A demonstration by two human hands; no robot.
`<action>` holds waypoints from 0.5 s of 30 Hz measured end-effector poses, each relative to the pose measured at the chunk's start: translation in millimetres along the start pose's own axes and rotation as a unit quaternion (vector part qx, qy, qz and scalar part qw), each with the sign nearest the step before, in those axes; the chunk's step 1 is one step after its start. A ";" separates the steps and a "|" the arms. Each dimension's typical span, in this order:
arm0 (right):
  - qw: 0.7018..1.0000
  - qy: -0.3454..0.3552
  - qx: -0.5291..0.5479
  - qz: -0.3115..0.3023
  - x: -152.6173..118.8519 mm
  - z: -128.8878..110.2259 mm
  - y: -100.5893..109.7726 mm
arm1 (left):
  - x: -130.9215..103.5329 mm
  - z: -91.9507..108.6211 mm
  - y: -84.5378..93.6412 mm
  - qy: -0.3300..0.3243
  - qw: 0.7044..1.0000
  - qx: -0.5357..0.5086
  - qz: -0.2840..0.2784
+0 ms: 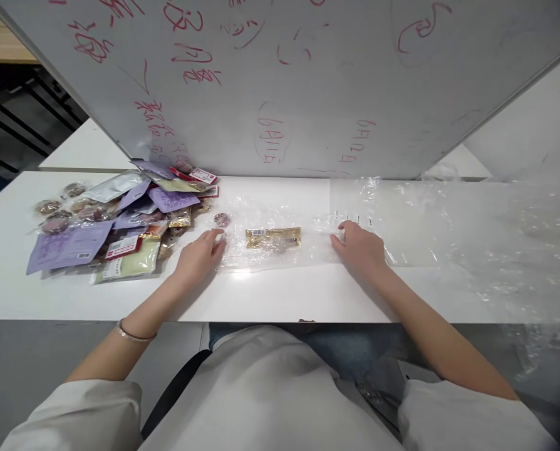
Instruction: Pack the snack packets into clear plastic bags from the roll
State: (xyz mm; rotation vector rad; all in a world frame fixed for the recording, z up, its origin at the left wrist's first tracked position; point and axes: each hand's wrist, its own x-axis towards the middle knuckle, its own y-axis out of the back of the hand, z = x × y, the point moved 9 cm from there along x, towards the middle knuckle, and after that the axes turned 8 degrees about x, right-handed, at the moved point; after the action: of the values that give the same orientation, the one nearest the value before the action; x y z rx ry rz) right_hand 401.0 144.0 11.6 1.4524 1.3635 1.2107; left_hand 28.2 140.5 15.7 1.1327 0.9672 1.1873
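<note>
A clear plastic sheet or bag [312, 254] lies flat between my hands on the white table [270, 294]. A gold packet with a barcode [273, 238] lies at its middle, and a small round reddish item [222, 220] is near its left end. My left hand [199, 255] has its fingers closed on the plastic's left edge. On the right, my right hand [361, 245] pinches the plastic, beside a row of small dark marks on it.
A heap of purple, silver, green and red packets [139, 213] sits at the left, with small wrapped round items [54, 222]. More clear plastic [510, 238] runs off the right side. Behind stands a whiteboard [308, 81] with red writing.
</note>
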 end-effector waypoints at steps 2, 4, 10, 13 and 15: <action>0.997 0.052 -0.014 0.057 -4.3 -7.5 8.5 | -4.3 6.6 15.4 -0.021 0.996 0.022 0.088; 0.991 0.109 -0.005 0.083 -10.0 -18.5 14.7 | -11.6 24.5 25.6 -0.108 0.983 0.016 0.145; 0.936 0.315 0.109 -0.112 -34.0 -68.8 -11.4 | -21.0 68.2 -1.2 -0.311 0.950 0.004 -0.025; 0.945 0.280 0.127 -0.117 -27.8 -64.4 -14.3 | -6.9 54.2 -4.6 -0.246 0.965 -0.037 -0.077; 0.958 0.219 0.151 -0.109 -18.2 -53.0 -9.5 | 2.3 41.2 -1.8 -0.201 0.971 -0.093 -0.089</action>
State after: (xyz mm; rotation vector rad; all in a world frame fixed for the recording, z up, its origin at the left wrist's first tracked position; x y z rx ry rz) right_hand 347.9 123.8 12.6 1.2264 2.0301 1.2646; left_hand 68.9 136.9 21.7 1.0577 0.6172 0.8400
